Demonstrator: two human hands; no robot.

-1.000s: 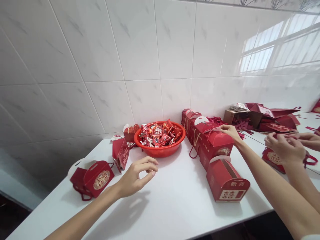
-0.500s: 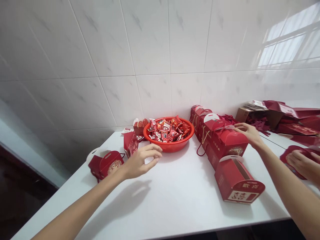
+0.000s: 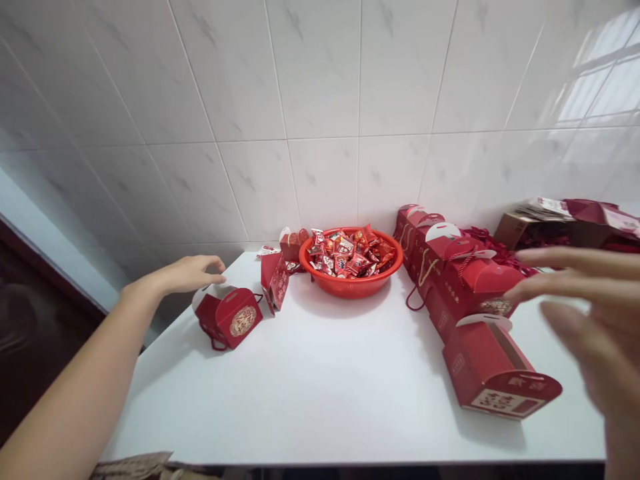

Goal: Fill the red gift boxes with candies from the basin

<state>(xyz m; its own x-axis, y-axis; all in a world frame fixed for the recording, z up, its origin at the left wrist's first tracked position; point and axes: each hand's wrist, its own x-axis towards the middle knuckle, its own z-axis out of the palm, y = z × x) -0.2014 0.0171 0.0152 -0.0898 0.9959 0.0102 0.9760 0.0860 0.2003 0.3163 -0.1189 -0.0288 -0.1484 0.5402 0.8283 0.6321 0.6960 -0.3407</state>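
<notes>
My left hand (image 3: 193, 273) hovers at the back of a red candy gift box (image 3: 227, 317) on the table's left side; its slightly bent fingers are close to the box's top flap, holding nothing. Whether a fingertip touches the flap I cannot tell. The box has a gold emblem and a dark red cord. Large and a little blurred at the right edge, my right hand (image 3: 595, 307) is raised with fingers apart and nothing in it. Below and left of it stands another red gift box (image 3: 495, 373) with a slotted top.
A red plastic basin (image 3: 350, 287) full of wrapped candies stands near the tiled wall. To its right runs a row of red gift boxes (image 3: 445, 280). A folded red box (image 3: 275, 280) leans left of the basin. Cardboard boxes (image 3: 530, 230) sit at the back right.
My left hand has moved left to the gift box there. My right hand has left the row of boxes and come closer to the camera. Another person's hand at the right has gone from view.
</notes>
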